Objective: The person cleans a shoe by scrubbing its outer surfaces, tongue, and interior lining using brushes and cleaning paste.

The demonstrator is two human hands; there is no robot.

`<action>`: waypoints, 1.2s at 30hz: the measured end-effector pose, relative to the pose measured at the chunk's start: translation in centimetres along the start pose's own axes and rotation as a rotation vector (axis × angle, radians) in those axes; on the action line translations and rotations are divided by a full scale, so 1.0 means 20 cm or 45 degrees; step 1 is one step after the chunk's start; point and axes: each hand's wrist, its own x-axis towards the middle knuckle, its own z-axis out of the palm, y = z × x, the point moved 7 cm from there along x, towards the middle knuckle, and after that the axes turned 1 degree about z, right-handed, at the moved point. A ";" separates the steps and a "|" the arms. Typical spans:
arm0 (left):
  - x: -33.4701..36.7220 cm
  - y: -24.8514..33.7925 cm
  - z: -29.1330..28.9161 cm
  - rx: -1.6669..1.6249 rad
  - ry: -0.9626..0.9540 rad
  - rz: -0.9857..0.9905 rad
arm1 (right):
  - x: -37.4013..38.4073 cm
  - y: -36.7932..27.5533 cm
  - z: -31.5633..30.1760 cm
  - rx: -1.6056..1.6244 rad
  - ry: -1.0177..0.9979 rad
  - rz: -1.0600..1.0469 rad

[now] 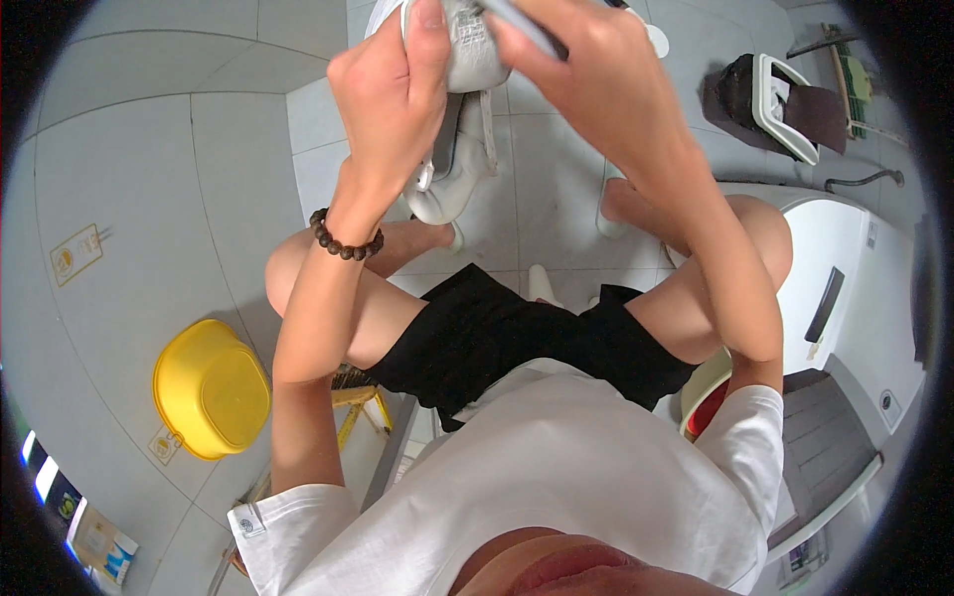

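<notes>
At the frame's upper centre, the pale shoe [465, 181] is gripped by the left hand [390, 87], a grey tool [525, 28] by the right hand [596, 65]; seemingly light and soft-sided, the shoe is best steadied underneath.

From my remote feed, I see a whitish-grey shoe [477, 62] and a slim, blurred grey object [524, 25] at twelve o'clock. A dark brown round-bead bracelet [346, 250] shows at ten, a bright yellow plastic basin [212, 392] at eight, black cloth shorts [517, 333] centrally, a plain white cloth T-shirt [581, 457] at six. Dark joints grid the pale grey tiled floor [556, 199].
</notes>
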 end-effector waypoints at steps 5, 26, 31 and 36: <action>0.00 0.00 -0.01 0.012 -0.032 0.089 | -0.02 0.01 -0.03 0.231 -0.013 0.064; -0.01 0.03 0.11 -0.392 -0.354 -0.045 | 0.00 0.05 -0.10 -0.099 0.108 0.152; -0.04 -0.02 0.11 -0.436 -0.375 -0.214 | -0.05 0.01 -0.02 0.079 0.110 0.016; -0.04 0.00 0.10 -0.504 -0.407 -0.240 | -0.01 0.10 -0.09 0.026 0.234 0.100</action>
